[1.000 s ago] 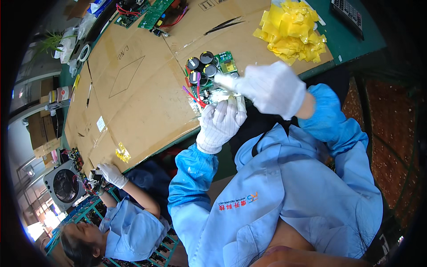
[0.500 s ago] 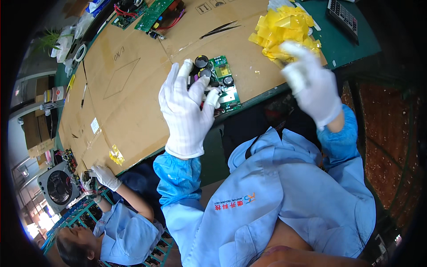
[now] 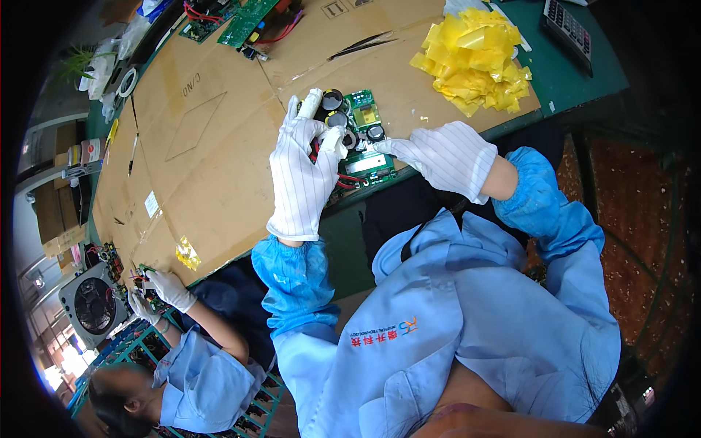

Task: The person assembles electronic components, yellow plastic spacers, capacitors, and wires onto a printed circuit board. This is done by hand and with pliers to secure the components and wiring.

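Note:
A green circuit board [image 3: 367,117] with round black capacitors [image 3: 335,120] and red wires sits near the cardboard's front edge. My left hand [image 3: 303,168], in a white striped glove, grips the board's left side, thumb and fingers bent around its parts. From the right, my gloved right hand [image 3: 447,159] reaches to the board, its fingers drawn together and their tips touching the parts near its right edge. Whatever lies between those fingertips is too small to make out.
A heap of yellow tape pieces [image 3: 475,62] lies at the far right, near a calculator [image 3: 568,33]. More circuit boards [image 3: 248,22] and black tweezers [image 3: 361,45] are at the back. At lower left a co-worker's gloved hand [image 3: 171,290] works beside a fan [image 3: 95,306].
My right hand has come from the yellow heap down and left to the circuit board. My left hand still holds the board, its fingers shifted slightly.

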A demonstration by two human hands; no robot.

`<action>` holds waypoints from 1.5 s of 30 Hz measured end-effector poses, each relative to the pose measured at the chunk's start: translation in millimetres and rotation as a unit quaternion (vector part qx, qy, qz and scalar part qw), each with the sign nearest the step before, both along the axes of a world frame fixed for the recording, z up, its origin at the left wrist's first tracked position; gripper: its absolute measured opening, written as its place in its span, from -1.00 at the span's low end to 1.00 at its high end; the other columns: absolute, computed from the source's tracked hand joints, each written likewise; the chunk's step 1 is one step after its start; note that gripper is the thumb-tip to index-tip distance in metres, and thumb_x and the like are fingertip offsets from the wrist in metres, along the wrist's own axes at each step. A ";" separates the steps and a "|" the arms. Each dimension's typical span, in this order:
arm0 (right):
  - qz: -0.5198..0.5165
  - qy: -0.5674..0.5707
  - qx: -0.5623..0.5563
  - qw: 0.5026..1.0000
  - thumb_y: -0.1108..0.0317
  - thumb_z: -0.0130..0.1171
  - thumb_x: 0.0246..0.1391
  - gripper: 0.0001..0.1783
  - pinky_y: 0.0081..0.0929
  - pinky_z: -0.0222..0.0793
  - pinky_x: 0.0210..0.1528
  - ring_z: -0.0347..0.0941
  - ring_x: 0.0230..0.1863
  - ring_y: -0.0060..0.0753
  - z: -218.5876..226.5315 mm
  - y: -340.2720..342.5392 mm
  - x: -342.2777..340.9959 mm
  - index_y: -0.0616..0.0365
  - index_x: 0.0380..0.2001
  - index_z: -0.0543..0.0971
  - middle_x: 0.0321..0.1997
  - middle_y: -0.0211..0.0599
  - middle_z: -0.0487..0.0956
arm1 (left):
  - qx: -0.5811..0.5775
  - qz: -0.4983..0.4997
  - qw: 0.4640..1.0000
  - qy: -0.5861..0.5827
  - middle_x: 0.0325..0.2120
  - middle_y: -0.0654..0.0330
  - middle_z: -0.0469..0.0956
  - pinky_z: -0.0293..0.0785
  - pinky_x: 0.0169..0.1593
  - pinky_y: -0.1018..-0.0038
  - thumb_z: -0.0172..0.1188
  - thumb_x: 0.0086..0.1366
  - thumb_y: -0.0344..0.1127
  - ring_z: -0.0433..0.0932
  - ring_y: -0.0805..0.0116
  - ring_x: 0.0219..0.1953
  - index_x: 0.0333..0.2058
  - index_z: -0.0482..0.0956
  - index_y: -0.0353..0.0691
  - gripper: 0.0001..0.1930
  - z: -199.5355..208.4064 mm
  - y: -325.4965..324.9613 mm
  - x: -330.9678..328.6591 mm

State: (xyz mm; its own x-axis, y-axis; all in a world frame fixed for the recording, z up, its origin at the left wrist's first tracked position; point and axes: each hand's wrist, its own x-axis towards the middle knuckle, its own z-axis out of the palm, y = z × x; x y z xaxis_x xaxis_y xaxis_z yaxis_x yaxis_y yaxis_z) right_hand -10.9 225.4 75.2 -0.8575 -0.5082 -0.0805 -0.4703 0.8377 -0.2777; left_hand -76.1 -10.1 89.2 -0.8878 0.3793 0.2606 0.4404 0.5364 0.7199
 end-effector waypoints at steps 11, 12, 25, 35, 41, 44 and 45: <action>-0.010 0.134 -0.037 0.990 0.39 0.13 0.09 -0.53 -0.34 0.44 -0.54 0.53 -0.53 -0.30 5.8 -5.0 9.4 -0.12 0.11 0.56 -0.47 -0.35 0.53 | -0.024 0.001 1.000 0.017 0.15 -0.12 0.51 0.29 0.31 0.17 0.25 0.26 -0.44 0.32 -0.13 0.35 -0.36 0.55 -0.42 -0.87 -0.1 8.4 0.4; -0.025 0.143 -0.067 0.987 0.46 0.15 0.07 -0.54 -0.38 0.45 -0.50 0.54 -0.50 -0.33 18.4 -4.8 9.5 -0.07 0.08 0.58 -0.47 -0.36 0.54 | -0.025 -0.002 1.000 0.019 0.15 -0.12 0.52 0.28 0.32 0.16 0.25 0.27 -0.43 0.32 -0.14 0.34 -0.35 0.55 -0.43 -0.86 -1.4 9.4 0.6; -0.258 0.284 -0.123 0.915 0.22 0.05 0.33 -0.60 -0.26 0.54 -0.35 0.64 -0.28 -0.13 28.3 49.5 8.2 -0.16 0.21 0.46 -0.27 -0.16 0.68 | -0.305 -0.094 0.911 0.260 -0.06 0.12 0.62 0.48 0.09 0.16 0.40 0.10 -0.28 0.58 0.04 0.03 -0.32 0.65 -0.18 -0.81 30.1 10.3 51.4; -0.105 -0.079 -0.092 0.987 0.12 0.04 0.32 -0.64 -0.03 0.46 -0.25 0.59 -0.26 0.10 -3.7 11.6 -31.8 -0.13 0.13 0.40 -0.25 -0.08 0.67 | -0.188 -0.094 0.960 0.188 -0.02 0.06 0.63 0.48 0.14 0.25 0.34 0.17 -0.37 0.59 0.06 0.05 -0.09 0.67 -0.17 -0.70 44.8 13.1 -38.4; -0.050 -0.104 -0.118 0.986 0.18 -0.03 0.27 -0.60 0.09 0.46 -0.18 0.58 -0.23 0.21 -7.8 16.7 -45.7 -0.18 0.15 0.47 -0.23 -0.02 0.66 | -0.268 -0.182 0.946 -0.017 -0.12 -0.03 0.65 0.54 0.00 0.20 0.39 0.13 -0.11 0.61 -0.06 -0.06 -0.03 0.67 -0.13 -0.56 16.8 35.9 -68.1; -0.047 -0.107 -0.094 0.989 0.18 0.06 0.28 -0.63 0.01 0.46 -0.24 0.58 -0.28 0.13 -13.0 16.3 -47.8 -0.15 0.14 0.48 -0.23 -0.09 0.66 | -0.299 -0.166 0.940 0.001 -0.22 0.00 0.65 0.55 -0.09 0.19 0.39 0.12 -0.09 0.63 -0.02 -0.16 -0.13 0.71 -0.15 -0.62 7.4 38.8 -68.1; -0.051 -0.104 -0.094 0.989 0.19 0.03 0.26 -0.61 0.05 0.46 -0.23 0.58 -0.27 0.15 -11.4 15.7 -47.0 -0.17 0.14 0.48 -0.26 -0.05 0.66 | -0.301 -0.167 0.939 -0.003 -0.22 0.00 0.65 0.55 -0.09 0.19 0.39 0.12 -0.09 0.63 -0.02 -0.16 -0.13 0.71 -0.15 -0.62 4.6 37.3 -68.8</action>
